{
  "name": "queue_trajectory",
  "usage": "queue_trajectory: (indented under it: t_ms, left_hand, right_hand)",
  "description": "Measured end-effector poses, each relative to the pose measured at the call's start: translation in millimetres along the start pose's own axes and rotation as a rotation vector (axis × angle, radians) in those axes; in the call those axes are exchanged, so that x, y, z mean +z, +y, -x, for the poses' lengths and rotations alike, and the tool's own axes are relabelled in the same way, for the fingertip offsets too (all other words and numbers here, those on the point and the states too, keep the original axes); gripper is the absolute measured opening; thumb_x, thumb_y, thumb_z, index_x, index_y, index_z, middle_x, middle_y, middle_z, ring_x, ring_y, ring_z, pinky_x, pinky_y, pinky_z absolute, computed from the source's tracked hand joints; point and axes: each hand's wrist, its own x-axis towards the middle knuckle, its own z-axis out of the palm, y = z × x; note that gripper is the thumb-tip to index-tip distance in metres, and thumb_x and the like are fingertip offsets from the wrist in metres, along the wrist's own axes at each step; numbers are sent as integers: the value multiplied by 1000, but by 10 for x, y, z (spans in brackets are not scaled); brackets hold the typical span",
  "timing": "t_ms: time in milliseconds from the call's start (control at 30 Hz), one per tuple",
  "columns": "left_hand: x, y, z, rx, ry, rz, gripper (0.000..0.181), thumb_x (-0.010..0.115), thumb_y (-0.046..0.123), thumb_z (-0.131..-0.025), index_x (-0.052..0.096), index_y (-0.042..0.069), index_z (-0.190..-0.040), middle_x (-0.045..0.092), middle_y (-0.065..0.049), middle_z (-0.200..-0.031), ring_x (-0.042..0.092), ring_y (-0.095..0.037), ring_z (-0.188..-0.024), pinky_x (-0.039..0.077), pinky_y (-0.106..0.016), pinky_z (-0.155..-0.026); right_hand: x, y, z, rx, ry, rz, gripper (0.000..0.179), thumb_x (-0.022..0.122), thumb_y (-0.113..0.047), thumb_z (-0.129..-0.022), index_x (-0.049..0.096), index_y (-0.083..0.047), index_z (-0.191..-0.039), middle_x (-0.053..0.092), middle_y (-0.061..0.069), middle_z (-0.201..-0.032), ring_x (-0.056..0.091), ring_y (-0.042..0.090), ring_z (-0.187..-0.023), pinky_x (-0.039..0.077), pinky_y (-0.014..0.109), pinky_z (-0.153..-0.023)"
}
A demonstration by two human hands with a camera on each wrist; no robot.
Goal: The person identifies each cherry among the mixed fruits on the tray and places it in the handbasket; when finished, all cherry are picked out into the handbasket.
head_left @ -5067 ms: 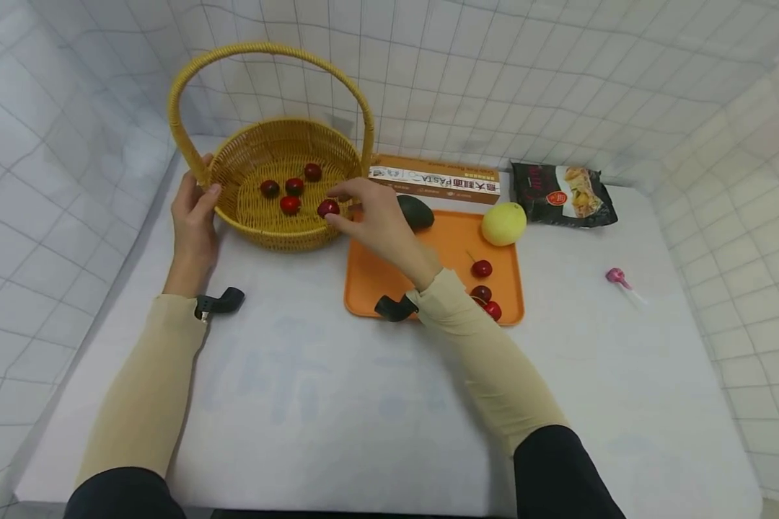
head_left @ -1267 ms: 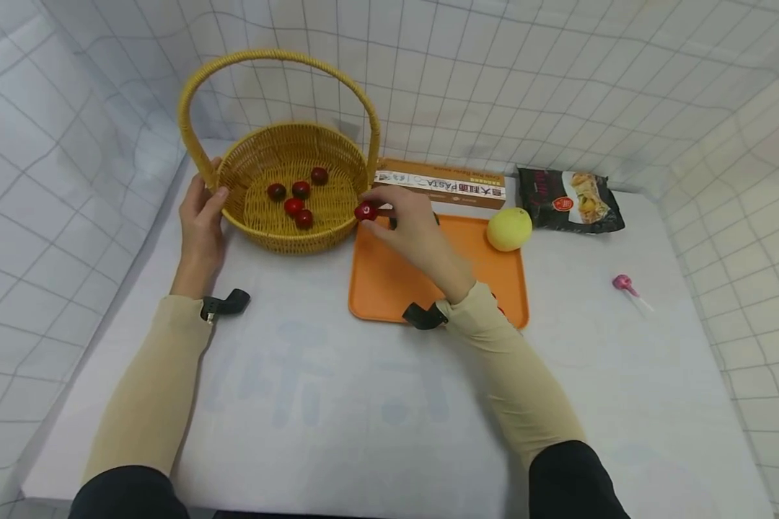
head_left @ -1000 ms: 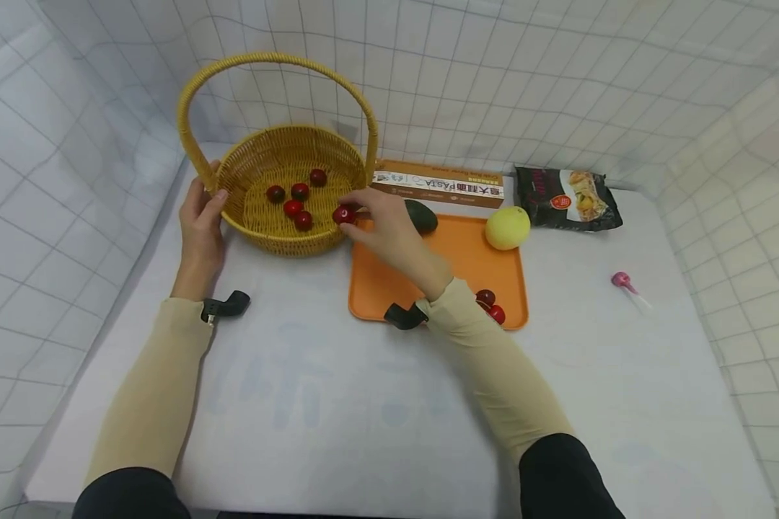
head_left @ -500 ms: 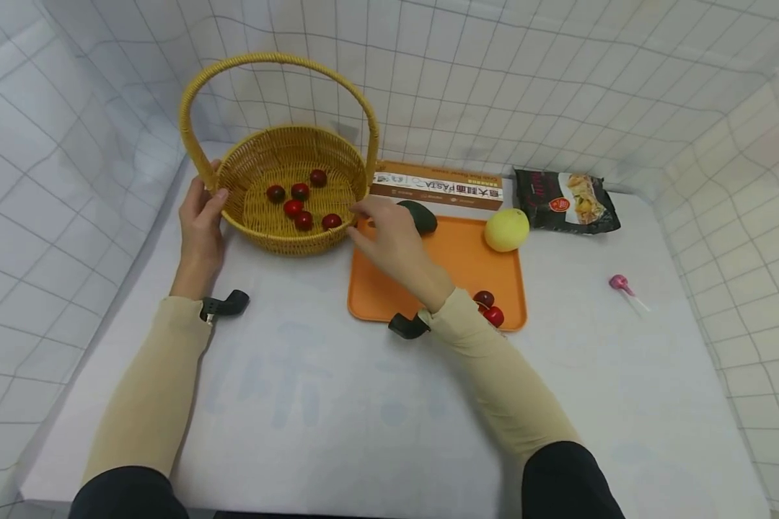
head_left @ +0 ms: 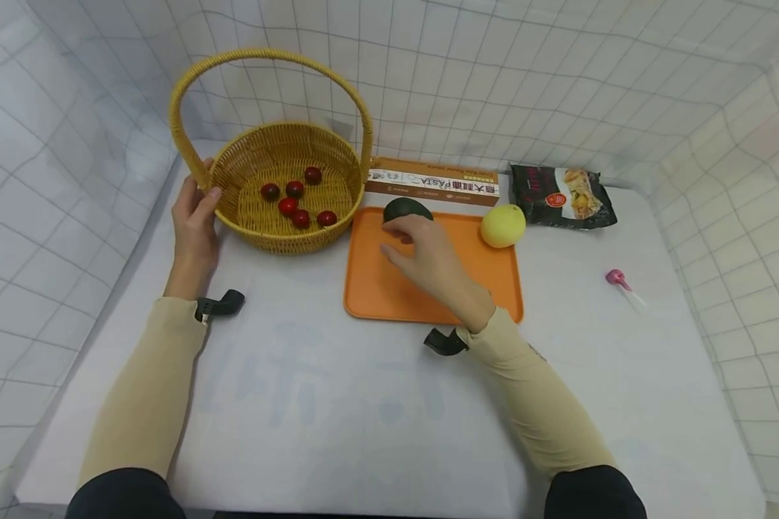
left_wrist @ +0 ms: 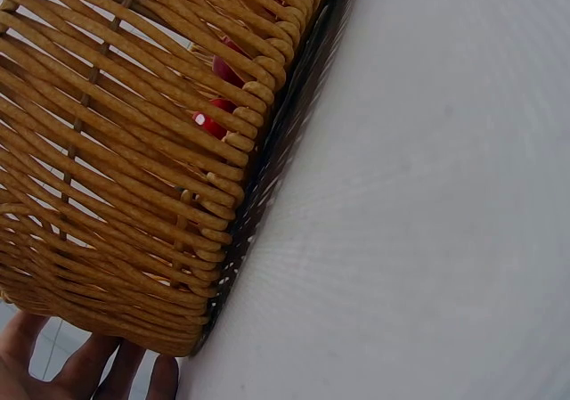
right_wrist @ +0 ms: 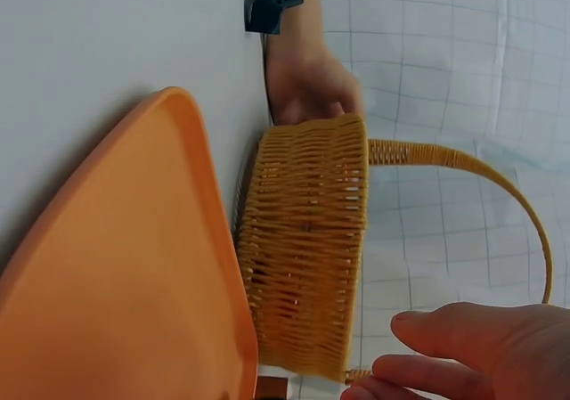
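My left hand (head_left: 195, 216) grips the left side of the yellow wicker basket (head_left: 282, 244), thumb at its rim near the handle base. Several dark red cherries (head_left: 301, 218) lie inside on the basket's floor; a few show red through the weave in the left wrist view. Above the orange tray (head_left: 379, 303) hovers my right hand (head_left: 438, 263), its fingers loosely bent with nothing between them. Just beyond those fingers a dark green avocado-like fruit (head_left: 405, 209) lies on the tray, partly covered. My right forearm and hand hide the tray's lower right part.
A round yellow fruit (head_left: 503, 225) sits at the tray's right edge. Behind the tray lies a long pasta box (head_left: 433, 180), with a black food packet (head_left: 563, 197) to its right. A pink lollipop (head_left: 617, 277) lies farther right. The basket's tall handle (head_left: 269, 54) arches upward.
The right hand let a cherry go in the basket, then moved right over the tray. Compared with five seconds ago, more cherries lie in the basket. The left hand keeps its grip.
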Motion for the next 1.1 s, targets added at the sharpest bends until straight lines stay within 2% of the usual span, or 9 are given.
queue_trajectory:
  t_ms: [233, 467, 767, 867, 1100]
  left_hand:
    - [-14, 11, 1, 0, -6, -9, 52, 66, 18, -98, 58, 12, -150, 55, -12, -152, 47, -26, -140, 32, -30, -116]
    - [-18, 26, 1, 0, -1, -29, 52, 65, 19, -98, 59, 14, -149, 55, -11, -152, 46, -27, -140, 32, -28, -116]
    - [-2, -7, 5, -3, 2, -10, 53, 65, 18, -98, 58, 13, -150, 55, -12, -153, 48, -27, -140, 32, -29, -116]
    - [5, -13, 1, 0, 6, 3, 52, 66, 17, -98, 59, 12, -149, 56, -12, -152, 48, -27, -138, 33, -29, -115]
    - [-1, 8, -2, -2, 1, -4, 53, 65, 17, -98, 58, 12, -151, 56, -12, -151, 48, -25, -138, 33, -29, -116]
  right_hand:
    - [-112, 184, 199, 64, 3, -45, 34, 76, -9, -97, 70, 5, -127, 71, 20, -125, 67, 32, -115, 56, 45, -100]
    - [-235, 398, 384, 76, 39, -57, 33, 78, -7, -94, 71, 4, -125, 73, 21, -123, 69, 33, -113, 58, 48, -97]
    - [-515, 647, 638, 122, 65, -64, 33, 79, -8, -95, 72, 2, -126, 74, 21, -121, 70, 33, -112, 57, 54, -96]
    - [-618, 745, 726, 161, 41, -42, 33, 79, -13, -95, 73, 0, -125, 75, 18, -120, 72, 33, -111, 57, 53, -96]
    - [-819, 1002, 843, 249, -75, -11, 32, 79, -17, -96, 75, -2, -124, 78, 14, -116, 73, 29, -106, 58, 50, -94]
